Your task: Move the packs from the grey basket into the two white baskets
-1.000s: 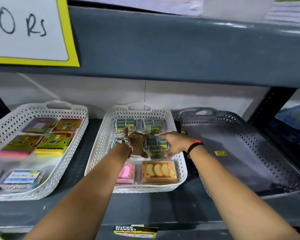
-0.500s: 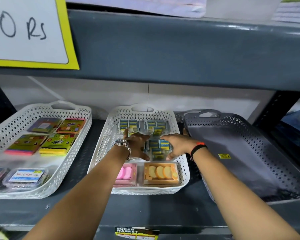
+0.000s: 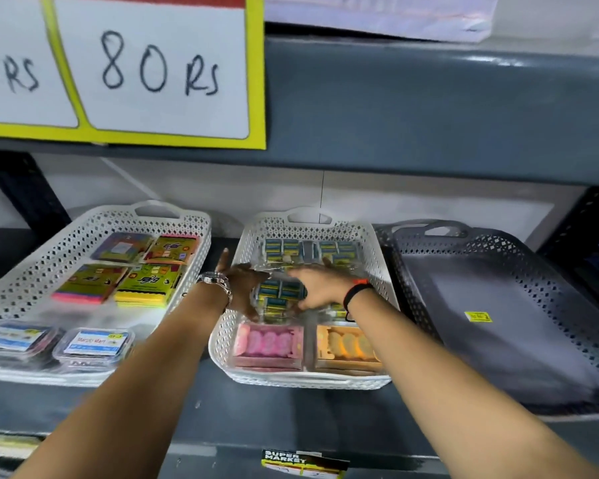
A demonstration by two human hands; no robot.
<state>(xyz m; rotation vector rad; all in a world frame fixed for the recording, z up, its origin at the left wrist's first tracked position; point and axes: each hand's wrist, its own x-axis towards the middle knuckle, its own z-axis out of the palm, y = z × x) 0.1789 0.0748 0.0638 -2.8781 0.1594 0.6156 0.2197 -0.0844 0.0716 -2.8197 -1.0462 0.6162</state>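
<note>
Bare forearms, no sleeves. Left hand (image 3: pixel 244 285): silver metal watch (image 3: pixel 217 281) w/ link band. Right hand (image 3: pixel 320 286): thin black wristband (image 3: pixel 355 295) w/ red-orange bit.

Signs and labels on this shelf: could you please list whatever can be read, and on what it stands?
"80 Rs": right price card.
"Rs", its number cut off: left price card.
"SUPER MARKET": shelf-edge sticker.
Yellow sticker in grey basket: unreadable.
Pack labels: blurred.

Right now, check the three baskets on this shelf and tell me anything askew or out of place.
Little stands out. The grey basket holds no packs, only a yellow sticker. In the middle white basket, both hands press a clear pack of blue-yellow boxes lying slightly crooked against the neat back row. The left white basket looks tidy.
</note>
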